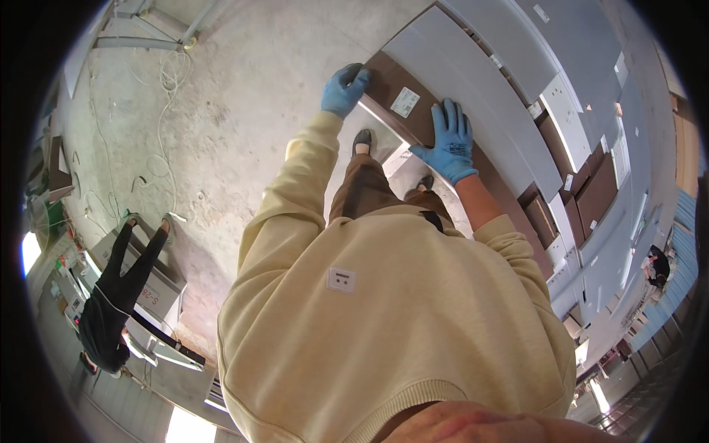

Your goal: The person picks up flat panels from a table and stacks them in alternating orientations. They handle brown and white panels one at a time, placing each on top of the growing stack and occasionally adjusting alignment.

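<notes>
A long brown panel with a white label on its top lies in front of me, running from the upper middle toward the right. My left hand, in a blue glove with dark fingertips, curls its fingers around the panel's left end corner. Flat on the panel, right of the label, rests my right hand in a matching glove, fingers stretched out and thumb toward the near edge. The undersides of the left fingers are hidden.
Large grey panels lie beyond the brown one. White and brown boards are stacked to the right. At left, white cables trail over the concrete floor. Another person in black stands at far left beside a carton.
</notes>
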### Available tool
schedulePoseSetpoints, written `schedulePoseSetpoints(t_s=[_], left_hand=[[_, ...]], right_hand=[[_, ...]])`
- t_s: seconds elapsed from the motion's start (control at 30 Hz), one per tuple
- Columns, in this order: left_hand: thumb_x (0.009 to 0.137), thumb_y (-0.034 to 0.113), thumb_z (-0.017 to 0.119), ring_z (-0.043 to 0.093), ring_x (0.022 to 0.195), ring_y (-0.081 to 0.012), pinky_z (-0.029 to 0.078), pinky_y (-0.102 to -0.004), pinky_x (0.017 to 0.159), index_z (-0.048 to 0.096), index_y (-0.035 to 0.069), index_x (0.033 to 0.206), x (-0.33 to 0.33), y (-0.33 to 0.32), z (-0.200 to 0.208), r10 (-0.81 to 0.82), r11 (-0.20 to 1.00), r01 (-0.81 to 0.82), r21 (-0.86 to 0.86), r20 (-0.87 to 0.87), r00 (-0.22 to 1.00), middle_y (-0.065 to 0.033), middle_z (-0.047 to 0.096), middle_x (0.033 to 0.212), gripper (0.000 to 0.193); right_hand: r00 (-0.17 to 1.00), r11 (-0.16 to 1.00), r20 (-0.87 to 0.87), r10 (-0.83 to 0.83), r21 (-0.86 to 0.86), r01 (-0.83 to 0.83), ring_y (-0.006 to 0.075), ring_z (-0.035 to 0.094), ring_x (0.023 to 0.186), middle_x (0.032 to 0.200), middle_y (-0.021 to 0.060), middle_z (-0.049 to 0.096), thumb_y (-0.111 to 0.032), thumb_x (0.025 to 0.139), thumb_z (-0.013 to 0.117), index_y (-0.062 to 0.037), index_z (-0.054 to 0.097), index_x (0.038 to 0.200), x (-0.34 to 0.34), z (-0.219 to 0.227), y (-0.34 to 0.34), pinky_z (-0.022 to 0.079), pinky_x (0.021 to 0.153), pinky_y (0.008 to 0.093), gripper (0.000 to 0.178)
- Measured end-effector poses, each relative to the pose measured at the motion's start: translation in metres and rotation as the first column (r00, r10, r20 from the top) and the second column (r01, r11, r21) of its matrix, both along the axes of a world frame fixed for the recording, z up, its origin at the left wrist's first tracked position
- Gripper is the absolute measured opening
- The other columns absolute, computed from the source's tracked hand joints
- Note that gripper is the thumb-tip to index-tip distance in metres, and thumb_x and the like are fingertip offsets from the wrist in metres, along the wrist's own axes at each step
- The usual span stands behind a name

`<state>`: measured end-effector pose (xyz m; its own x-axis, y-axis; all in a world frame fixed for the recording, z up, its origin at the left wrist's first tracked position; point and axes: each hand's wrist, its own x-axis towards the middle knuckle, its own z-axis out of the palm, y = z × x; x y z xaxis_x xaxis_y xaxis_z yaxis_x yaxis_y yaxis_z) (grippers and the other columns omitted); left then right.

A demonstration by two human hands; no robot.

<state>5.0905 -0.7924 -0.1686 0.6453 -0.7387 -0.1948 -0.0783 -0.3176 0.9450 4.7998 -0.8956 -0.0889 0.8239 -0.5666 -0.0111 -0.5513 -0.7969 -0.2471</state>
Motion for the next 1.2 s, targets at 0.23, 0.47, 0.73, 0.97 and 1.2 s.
schedulePoseSetpoints(t_s=[0.23,0.47,0.73,0.97,1.2], left_hand=[[0.105,0.036,0.068,0.075,0.108,-0.0204,0.056,-0.0349,0.099,0.073,0.003,0.136,0.013,-0.014,0.014,-0.141,0.985,0.13,0.112,0.098,0.985,-0.0141,0.08,0.116,0.046],[0.101,0.037,0.066,0.069,0.122,-0.0399,0.054,-0.0452,0.104,0.073,0.005,0.131,0.017,-0.015,0.033,-0.178,0.978,0.174,0.117,0.025,0.984,-0.0208,0.074,0.128,0.044],[0.1,0.054,0.066,0.062,0.137,-0.0372,0.048,-0.0435,0.115,0.06,0.003,0.149,0.029,-0.029,0.031,-0.275,0.951,0.27,0.154,0.014,0.961,-0.0221,0.066,0.146,0.071],[0.097,0.064,0.066,0.055,0.144,-0.0376,0.043,-0.0423,0.119,0.051,0.005,0.157,0.057,-0.087,0.035,-0.428,0.895,0.437,0.091,-0.103,0.898,-0.0214,0.059,0.155,0.086],[0.103,0.056,0.062,0.044,0.155,-0.0361,0.037,-0.0416,0.126,0.041,0.007,0.165,0.057,-0.152,0.002,-0.542,0.837,0.541,0.085,-0.02,0.84,-0.0203,0.047,0.167,0.082]], right_hand=[[0.998,0.999,-0.063,-0.012,-0.035,0.01,0.0455,0.036,0.154,0.166,0.0243,0.04,-0.059,0.073,0.088,-0.0053,0.046,0.158,0.009,0.0,0.001,0.031,0.125,0.06,0.108],[0.982,0.999,0.188,-0.03,-0.012,0.033,0.0463,0.044,0.149,0.16,0.0267,0.048,-0.054,0.087,0.08,-0.0039,0.053,0.152,0.008,-0.012,-0.039,0.036,0.121,0.0602,0.087],[0.992,0.961,0.125,0.03,-0.276,0.005,0.0439,0.037,0.157,0.172,0.0223,0.038,-0.053,0.098,0.068,-0.005,0.049,0.158,0.038,-0.042,-0.152,0.032,0.123,0.0612,0.079],[0.988,0.972,0.117,0.096,-0.227,-0.068,0.0432,0.027,0.162,0.175,0.0181,0.033,-0.062,0.099,0.062,-0.007,0.048,0.157,0.078,-0.065,-0.158,0.02,0.128,0.0649,0.082],[0.99,0.981,0.122,0.07,-0.189,-0.046,0.0445,0.026,0.162,0.175,0.0182,0.033,-0.061,0.099,0.061,-0.006,0.048,0.158,0.081,-0.064,-0.155,0.016,0.129,0.0646,0.081]])
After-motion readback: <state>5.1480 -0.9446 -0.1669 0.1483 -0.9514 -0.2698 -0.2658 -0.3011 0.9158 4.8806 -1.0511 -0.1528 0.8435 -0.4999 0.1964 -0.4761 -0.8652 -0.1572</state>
